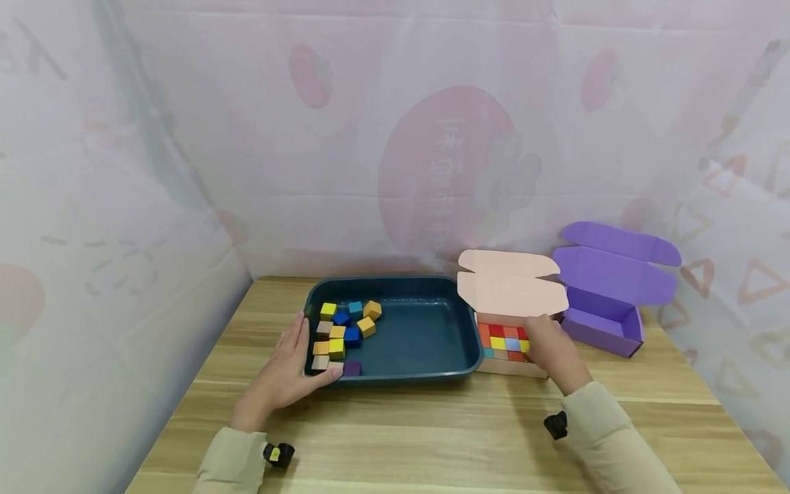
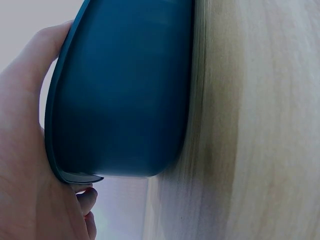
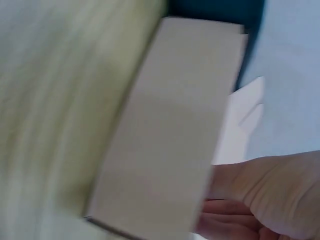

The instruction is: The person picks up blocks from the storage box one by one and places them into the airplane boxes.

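Note:
A dark teal tray (image 1: 420, 336) holds several wooden cubes (image 1: 336, 348) in yellow, blue, purple and pale wood, bunched at its left end. My left hand (image 1: 278, 370) rests on the tray's front left corner, thumb along the front rim and fingers stretched along the left side. In the left wrist view, the palm lies against the rim. My right hand (image 1: 552, 346) reaches over the right end of a pale pink box (image 1: 509, 367) with its lid raised. Rows of coloured cubes (image 1: 503, 343) fill the visible part of that box. The right fingertips are hidden behind its wall (image 3: 165, 125).
An open purple box (image 1: 605, 326) stands right of the pink one, its lid tilted back. All of it is on a wooden table (image 1: 395, 425), with printed cloth (image 1: 345, 151) hanging behind and at both sides. The pink box stands close against the tray's right end.

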Available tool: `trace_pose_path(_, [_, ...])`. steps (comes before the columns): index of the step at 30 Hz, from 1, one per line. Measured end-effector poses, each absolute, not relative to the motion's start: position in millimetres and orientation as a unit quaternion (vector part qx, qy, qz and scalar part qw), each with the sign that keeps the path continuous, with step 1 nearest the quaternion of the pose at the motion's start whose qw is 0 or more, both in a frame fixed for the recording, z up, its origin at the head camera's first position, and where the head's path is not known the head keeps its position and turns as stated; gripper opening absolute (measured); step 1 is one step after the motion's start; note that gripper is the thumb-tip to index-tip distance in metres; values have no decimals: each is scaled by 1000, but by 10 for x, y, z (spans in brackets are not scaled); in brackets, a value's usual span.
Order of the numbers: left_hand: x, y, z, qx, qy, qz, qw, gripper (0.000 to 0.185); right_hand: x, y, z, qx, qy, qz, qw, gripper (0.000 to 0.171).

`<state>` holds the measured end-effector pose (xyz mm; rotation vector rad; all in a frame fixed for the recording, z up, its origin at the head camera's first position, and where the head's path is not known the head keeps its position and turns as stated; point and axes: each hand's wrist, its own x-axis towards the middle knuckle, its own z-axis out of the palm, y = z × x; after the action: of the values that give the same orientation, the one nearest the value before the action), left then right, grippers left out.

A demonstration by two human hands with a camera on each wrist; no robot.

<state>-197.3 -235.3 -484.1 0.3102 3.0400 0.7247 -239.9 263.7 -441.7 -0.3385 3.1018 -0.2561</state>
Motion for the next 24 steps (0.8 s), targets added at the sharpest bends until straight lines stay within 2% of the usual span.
trace_pose_path(3, [-1970,-2352,-4836,100,968,232,1,129,-2366,2577,-4285,-113,990,-81,-3,18])
trace_pose_path(6, [-1972,-2350,-4834,101,967,233,2,129,-2338,2482,-4127,-122,988,-95,-12,16])
trace_pose_path(13, [-1982,-2342,-4818,104,968,230,1,129,-2323,2149,-3871,-185,971,-152,-7,23])
trace_pose_path(20, [-1978,-2350,-4826,102,968,228,3,129,-2324,1736,-3788,-263,946,-184,43,40])
trace_pose_path(24, [-1969,-2350,-4824,98,969,225,3,128,-2341,1497,-3811,-308,931,-185,56,42])
